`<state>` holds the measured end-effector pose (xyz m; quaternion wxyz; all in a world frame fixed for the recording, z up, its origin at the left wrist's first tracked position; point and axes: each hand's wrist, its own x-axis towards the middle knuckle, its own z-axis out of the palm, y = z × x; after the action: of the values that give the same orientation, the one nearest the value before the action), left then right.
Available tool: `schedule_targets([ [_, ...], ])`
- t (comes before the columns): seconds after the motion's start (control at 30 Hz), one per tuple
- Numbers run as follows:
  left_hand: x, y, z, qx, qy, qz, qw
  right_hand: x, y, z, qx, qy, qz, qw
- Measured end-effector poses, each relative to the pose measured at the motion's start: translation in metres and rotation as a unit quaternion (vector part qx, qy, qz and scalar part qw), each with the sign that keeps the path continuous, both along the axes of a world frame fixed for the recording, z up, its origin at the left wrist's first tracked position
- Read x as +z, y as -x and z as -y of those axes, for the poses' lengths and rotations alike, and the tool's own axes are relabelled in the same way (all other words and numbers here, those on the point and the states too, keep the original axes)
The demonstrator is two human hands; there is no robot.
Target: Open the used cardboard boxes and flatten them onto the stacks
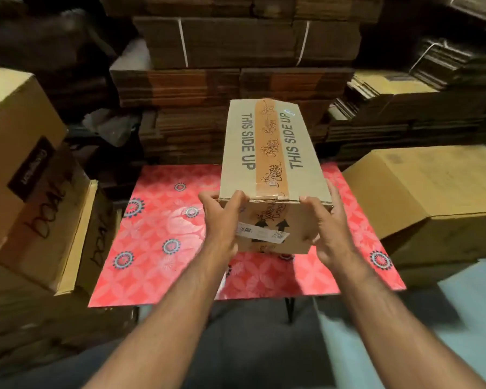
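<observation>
I see both hands, left hand [222, 220] and right hand [324, 228], fingers clamped on the taped box [272, 153] (long axis pointing away) above the bench [152, 248].

Looks like a storeroom or back room of a cardboard recycling or packaging place, not anybody's home. The whole back wall is flattened cardboard stacks [236, 80], piled high, some bundles tied with white strapping [183, 43]. More loose flattened sheets [382, 108] are heaped beyond the far right corner of the table. Used shipping boxes are everywhere: a leaning pile with marker scribbles [26, 178] off the left edge, a big plain carton [432, 197] off the right edge. The only furniture is a small folding table [157, 248] with a pink floral top and thin metal legs. Dim lighting, bare floor [264, 346].
</observation>
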<state>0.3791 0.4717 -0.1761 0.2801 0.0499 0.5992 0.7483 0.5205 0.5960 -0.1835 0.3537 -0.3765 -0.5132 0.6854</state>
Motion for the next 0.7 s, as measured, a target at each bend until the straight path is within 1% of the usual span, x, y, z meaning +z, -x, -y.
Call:
schedule_targets([
  [0.1,-0.031,-0.027,-0.01,-0.001,0.053,0.002,0.999,-0.036,-0.023,-0.016,0.014,0.028,0.019,0.999],
  [0.27,-0.077,-0.041,-0.017,0.011,0.094,0.053,0.994,-0.08,-0.035,-0.029,0.027,0.068,0.028,0.997],
  [0.4,-0.107,-0.045,-0.019,0.02,0.14,0.046,0.989,-0.111,-0.035,-0.029,0.04,0.097,0.063,0.992],
  [0.53,-0.12,-0.044,-0.017,0.023,0.163,0.033,0.986,-0.122,-0.032,-0.034,0.051,0.082,0.097,0.991],
  [0.63,-0.121,-0.037,-0.021,-0.01,0.2,-0.023,0.98,-0.118,-0.028,-0.037,0.053,0.064,0.11,0.99],
  [0.7,-0.119,-0.027,-0.021,-0.03,0.2,-0.022,0.979,-0.111,-0.024,-0.036,0.045,0.049,0.121,0.99],
])
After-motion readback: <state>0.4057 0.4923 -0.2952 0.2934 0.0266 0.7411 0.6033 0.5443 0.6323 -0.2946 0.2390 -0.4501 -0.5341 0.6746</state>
